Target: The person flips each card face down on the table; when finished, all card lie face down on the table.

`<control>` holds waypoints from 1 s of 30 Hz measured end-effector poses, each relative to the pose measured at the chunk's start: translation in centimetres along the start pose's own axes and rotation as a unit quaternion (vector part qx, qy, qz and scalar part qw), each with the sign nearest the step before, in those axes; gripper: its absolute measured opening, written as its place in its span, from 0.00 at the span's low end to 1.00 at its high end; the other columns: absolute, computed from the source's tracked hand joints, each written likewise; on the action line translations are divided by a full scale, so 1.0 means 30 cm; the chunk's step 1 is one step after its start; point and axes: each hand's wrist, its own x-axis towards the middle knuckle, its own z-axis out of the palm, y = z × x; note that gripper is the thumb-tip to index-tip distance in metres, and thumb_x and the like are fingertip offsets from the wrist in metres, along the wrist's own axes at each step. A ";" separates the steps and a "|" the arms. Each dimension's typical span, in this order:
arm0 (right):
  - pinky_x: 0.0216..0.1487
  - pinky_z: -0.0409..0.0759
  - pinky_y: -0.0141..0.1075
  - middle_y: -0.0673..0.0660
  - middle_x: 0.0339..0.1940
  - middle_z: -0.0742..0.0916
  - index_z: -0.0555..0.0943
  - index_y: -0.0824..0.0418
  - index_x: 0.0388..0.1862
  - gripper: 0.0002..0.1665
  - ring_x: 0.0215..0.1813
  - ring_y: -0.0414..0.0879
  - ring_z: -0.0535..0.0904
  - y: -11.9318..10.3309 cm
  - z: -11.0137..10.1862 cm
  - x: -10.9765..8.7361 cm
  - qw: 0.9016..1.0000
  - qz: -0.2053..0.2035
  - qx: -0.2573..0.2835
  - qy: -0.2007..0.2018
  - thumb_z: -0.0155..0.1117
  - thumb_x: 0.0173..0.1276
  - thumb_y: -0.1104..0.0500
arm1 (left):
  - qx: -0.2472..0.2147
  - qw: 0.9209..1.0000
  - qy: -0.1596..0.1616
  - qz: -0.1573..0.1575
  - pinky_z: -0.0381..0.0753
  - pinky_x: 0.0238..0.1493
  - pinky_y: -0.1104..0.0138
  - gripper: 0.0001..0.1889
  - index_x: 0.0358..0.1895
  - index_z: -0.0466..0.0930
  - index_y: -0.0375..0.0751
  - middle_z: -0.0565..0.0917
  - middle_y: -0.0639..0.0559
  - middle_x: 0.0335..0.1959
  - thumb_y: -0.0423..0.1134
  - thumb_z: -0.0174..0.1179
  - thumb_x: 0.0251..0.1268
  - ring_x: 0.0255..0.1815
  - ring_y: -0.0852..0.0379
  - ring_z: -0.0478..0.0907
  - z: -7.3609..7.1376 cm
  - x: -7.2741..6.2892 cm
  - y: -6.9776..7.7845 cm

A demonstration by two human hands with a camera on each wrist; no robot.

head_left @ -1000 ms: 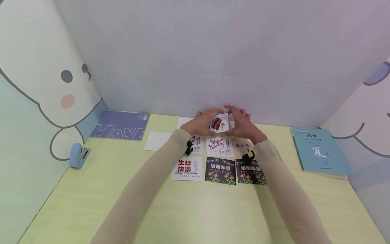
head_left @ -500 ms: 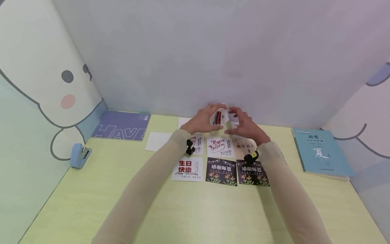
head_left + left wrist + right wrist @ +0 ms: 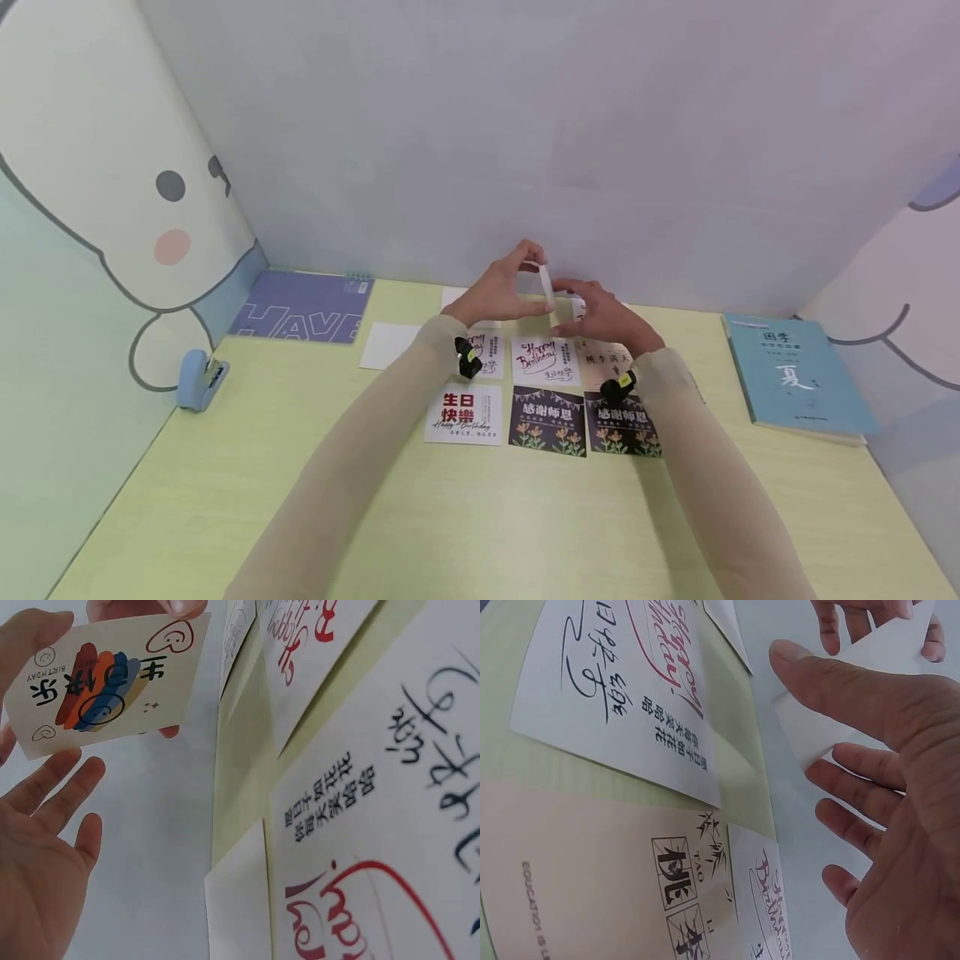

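Note:
A small greeting card stands raised above the back of the table, edge-on in the head view. Its printed face, with colour strokes and hearts, shows in the left wrist view, and its white back in the right wrist view. My left hand holds it between thumb and fingers. Curved around empty space at its right, my right hand has thumb and forefinger spread, fingertips close to the card's edge. Below lie rows of cards: a Happy Birthday card, a pink card, and a dark flowered card.
Another dark card and a red-lettered birthday card are in the front row. Blank white cards lie further left. A purple notebook, a blue stapler and a teal book flank them. The wall rises close behind.
The card has turned from facing me to edge-on in my left hand. My left hand has risen slightly, and my right hand has dropped a little and stands with its fingers spread.

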 end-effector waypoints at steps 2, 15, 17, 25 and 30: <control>0.72 0.72 0.68 0.64 0.83 0.69 0.67 0.51 0.84 0.53 0.81 0.65 0.60 0.005 -0.002 0.001 1.000 0.000 -0.001 -0.001 0.83 0.64 0.49 | 0.000 1.000 -0.006 -0.003 0.73 0.79 0.44 0.37 0.62 0.64 0.48 0.74 0.43 0.70 0.44 0.81 0.58 0.77 0.42 0.76 -0.002 -0.002 -0.002; 0.77 0.52 0.73 0.68 0.85 0.67 0.71 0.59 0.80 0.53 0.84 0.71 0.57 0.018 0.008 0.025 0.994 -0.007 -0.108 0.026 0.84 0.60 0.46 | 0.253 0.960 -0.073 -0.098 0.62 0.77 0.46 0.43 0.73 0.68 0.56 0.66 0.49 0.82 0.54 0.79 0.54 0.82 0.43 0.60 -0.006 -0.039 -0.026; 0.77 0.52 0.72 0.68 0.85 0.66 0.71 0.59 0.80 0.51 0.84 0.71 0.56 0.021 0.014 0.026 0.993 -0.006 -0.119 0.025 0.83 0.62 0.47 | 0.272 0.952 -0.086 -0.107 0.59 0.79 0.45 0.42 0.73 0.69 0.56 0.66 0.49 0.83 0.57 0.78 0.56 0.83 0.43 0.58 -0.005 -0.047 -0.028; 0.78 0.50 0.72 0.66 0.88 0.63 0.70 0.57 0.81 0.48 0.84 0.71 0.55 0.023 0.026 0.013 0.994 -0.004 -0.103 0.027 0.80 0.66 0.50 | 0.287 0.943 -0.112 -0.127 0.57 0.79 0.45 0.37 0.72 0.74 0.58 0.71 0.50 0.80 0.60 0.76 0.61 0.83 0.45 0.57 -0.002 -0.064 -0.022; 0.79 0.49 0.72 0.65 0.88 0.64 0.66 0.57 0.83 0.49 0.83 0.70 0.55 0.042 0.013 -0.008 0.996 -0.003 -0.075 0.048 0.78 0.69 0.49 | 0.291 0.943 -0.110 -0.120 0.57 0.78 0.45 0.37 0.72 0.73 0.60 0.72 0.50 0.79 0.61 0.76 0.61 0.82 0.45 0.57 0.002 -0.065 -0.031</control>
